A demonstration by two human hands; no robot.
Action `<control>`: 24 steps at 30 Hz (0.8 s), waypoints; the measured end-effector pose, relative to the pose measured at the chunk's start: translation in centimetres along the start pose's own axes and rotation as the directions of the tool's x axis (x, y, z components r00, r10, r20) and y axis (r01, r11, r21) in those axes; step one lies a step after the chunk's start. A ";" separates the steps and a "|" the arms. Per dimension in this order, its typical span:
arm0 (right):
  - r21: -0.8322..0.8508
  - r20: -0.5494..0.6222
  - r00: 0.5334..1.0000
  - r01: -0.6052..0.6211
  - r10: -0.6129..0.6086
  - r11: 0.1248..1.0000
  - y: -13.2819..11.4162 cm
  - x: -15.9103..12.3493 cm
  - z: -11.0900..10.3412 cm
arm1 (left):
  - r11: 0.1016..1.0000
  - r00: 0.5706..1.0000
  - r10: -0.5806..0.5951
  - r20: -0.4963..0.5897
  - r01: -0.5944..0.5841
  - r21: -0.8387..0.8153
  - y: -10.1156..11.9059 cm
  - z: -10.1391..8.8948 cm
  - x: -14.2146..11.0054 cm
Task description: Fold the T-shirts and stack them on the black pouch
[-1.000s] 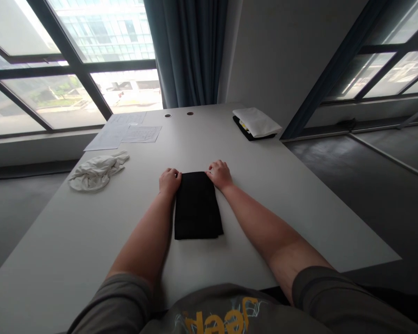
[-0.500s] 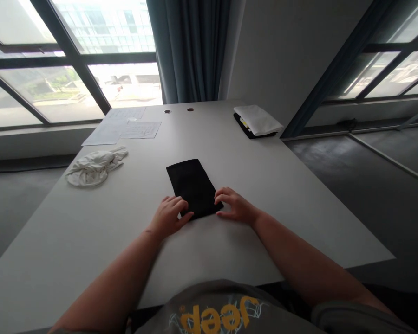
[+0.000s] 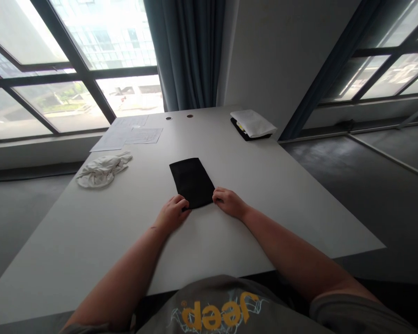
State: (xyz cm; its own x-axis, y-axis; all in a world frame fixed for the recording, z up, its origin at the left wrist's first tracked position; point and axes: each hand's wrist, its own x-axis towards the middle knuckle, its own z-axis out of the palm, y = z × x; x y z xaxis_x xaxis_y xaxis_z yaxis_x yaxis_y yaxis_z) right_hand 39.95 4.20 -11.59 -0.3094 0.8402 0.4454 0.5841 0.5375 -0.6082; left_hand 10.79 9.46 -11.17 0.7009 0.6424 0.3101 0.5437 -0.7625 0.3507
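- My left hand [image 3: 173,213] is at the near left corner of the black cloth [image 3: 192,180], fingers curled and gripping the edge there.
- My right hand [image 3: 229,202] is at the near right corner of the same cloth, fingers bent inward and closed on that edge; the fingertips are partly hidden, so how much fabric they pinch I can't quite tell.
- The black cloth lies flat on the white tabletop [image 3: 271,195] in front of me, a neat oblong set at a slant, its far end leaning left.
- To the left on the tabletop, well apart from my left hand, is a crumpled white cloth [image 3: 102,171].
- Beyond that, at the far left, lie some sheets of paper [image 3: 144,135], partly overlapping.
- At the far right a folded white bundle [image 3: 254,124] rests on something black [image 3: 245,135], with a bit of yellow showing between them.
- Two small round holes [image 3: 190,116] sit near the far edge, in front of a blue-grey curtain [image 3: 184,55].
- A window [image 3: 125,41] stands at the far left.
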 end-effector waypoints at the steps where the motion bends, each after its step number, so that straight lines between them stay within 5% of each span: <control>1: -0.019 -0.014 1.000 -0.003 0.003 1.000 0.1 0.0 0.1 | 1.000 1.000 -0.003 -0.019 0.003 0.001 0.0 0.0 0.0; 7: -0.170 -0.031 0.998 -0.054 0.049 0.984 0.8 0.3 0.6 | 0.991 0.993 -0.018 -0.116 0.032 0.126 0.9 0.0 1.0; 13: -0.135 -0.035 0.998 -0.063 0.058 0.989 0.8 0.5 0.8 | 0.972 0.997 0.076 -0.024 -0.069 0.225 3.5 1.5 4.8; 17: -0.292 -0.108 0.994 -0.052 0.022 0.955 0.6 0.2 0.6 | 0.970 0.999 -0.004 0.035 -0.005 0.243 4.0 2.2 6.6; 24: -0.380 -0.100 0.995 -0.057 0.021 0.923 1.3 0.3 0.6 | 0.962 0.989 -0.144 -0.035 0.148 0.228 3.0 2.2 6.5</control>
State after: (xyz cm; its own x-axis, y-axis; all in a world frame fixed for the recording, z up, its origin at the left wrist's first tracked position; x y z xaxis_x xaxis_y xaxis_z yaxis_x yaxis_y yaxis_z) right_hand 40.19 5.18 -12.61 -0.2208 0.8399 0.4958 0.8423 0.4205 -0.3373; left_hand 17.98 11.22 -10.04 0.5986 0.7478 0.2871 0.7323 -0.6562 0.1821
